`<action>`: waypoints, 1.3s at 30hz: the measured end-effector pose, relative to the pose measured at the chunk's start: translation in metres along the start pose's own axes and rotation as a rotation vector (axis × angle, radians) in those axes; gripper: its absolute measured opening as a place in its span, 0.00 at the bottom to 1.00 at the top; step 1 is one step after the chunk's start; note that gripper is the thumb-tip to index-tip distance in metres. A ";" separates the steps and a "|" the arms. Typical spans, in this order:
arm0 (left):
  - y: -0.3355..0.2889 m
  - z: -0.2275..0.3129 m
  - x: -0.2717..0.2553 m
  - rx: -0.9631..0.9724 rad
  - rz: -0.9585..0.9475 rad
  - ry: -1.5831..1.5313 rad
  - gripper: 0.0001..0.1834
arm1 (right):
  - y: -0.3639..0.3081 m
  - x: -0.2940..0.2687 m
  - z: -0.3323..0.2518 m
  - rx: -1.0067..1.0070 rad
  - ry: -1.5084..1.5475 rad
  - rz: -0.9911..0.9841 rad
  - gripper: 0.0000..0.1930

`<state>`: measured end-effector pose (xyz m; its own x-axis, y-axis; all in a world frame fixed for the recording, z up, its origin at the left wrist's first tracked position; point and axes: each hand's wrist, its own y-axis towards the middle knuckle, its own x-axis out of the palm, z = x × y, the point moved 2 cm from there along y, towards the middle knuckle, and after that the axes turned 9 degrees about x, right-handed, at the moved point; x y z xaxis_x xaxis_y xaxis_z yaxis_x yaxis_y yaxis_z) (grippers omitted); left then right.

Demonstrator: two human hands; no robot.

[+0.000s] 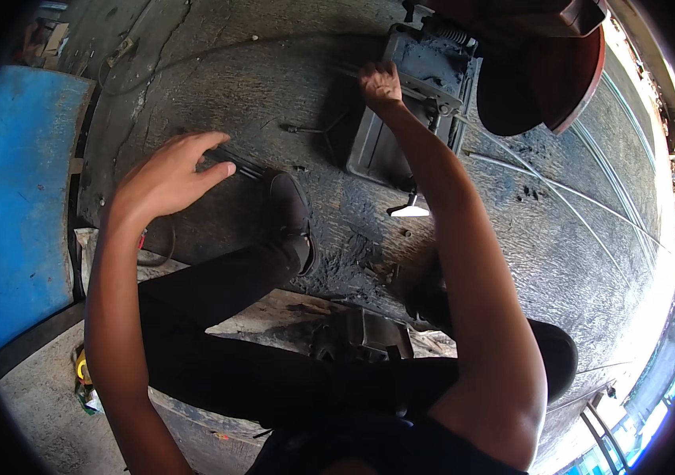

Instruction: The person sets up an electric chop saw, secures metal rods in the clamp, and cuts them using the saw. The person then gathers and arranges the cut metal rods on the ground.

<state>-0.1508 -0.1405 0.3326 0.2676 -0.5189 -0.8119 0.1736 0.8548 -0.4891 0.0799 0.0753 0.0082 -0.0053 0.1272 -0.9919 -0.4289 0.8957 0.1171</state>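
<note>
My left hand (pixel 170 176) is over the dark floor on the left, its thumb and index finger apart. Several short dark metal rods (pixel 247 165) lie side by side at its fingertips, their far ends by my shoe (pixel 287 202); I cannot make out whether the fingers touch them. Farther off, my right hand (pixel 382 84) has its fingers curled round a thin metal rod at the clamp of a cut-off saw. The saw's grey base (pixel 373 146) stands on the floor under my forearm, and its red-brown guard (pixel 585 83) is to the right. The right fingertips are partly hidden.
Long thin metal rods (pixel 571 199) stretch across the floor to the right. A T-shaped handle (pixel 409 210) sticks out from the saw's near side. A blue panel (pixel 25 198) stands at the left, and a dark cable (pixel 219 49) runs behind the saw.
</note>
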 end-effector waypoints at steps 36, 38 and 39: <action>0.001 0.000 0.007 -0.007 0.012 0.084 0.28 | 0.003 -0.002 0.049 0.294 0.308 -0.086 0.16; -0.001 -0.001 0.006 -0.002 0.016 0.076 0.29 | 0.004 0.001 0.048 0.317 0.324 -0.131 0.17; -0.001 -0.001 0.006 0.006 0.020 0.072 0.29 | 0.004 0.002 0.048 0.312 0.323 -0.134 0.17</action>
<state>-0.1506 -0.1447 0.3278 0.2020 -0.4990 -0.8427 0.1744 0.8650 -0.4704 0.1212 0.1000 0.0096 -0.2702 -0.0932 -0.9583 -0.1526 0.9869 -0.0529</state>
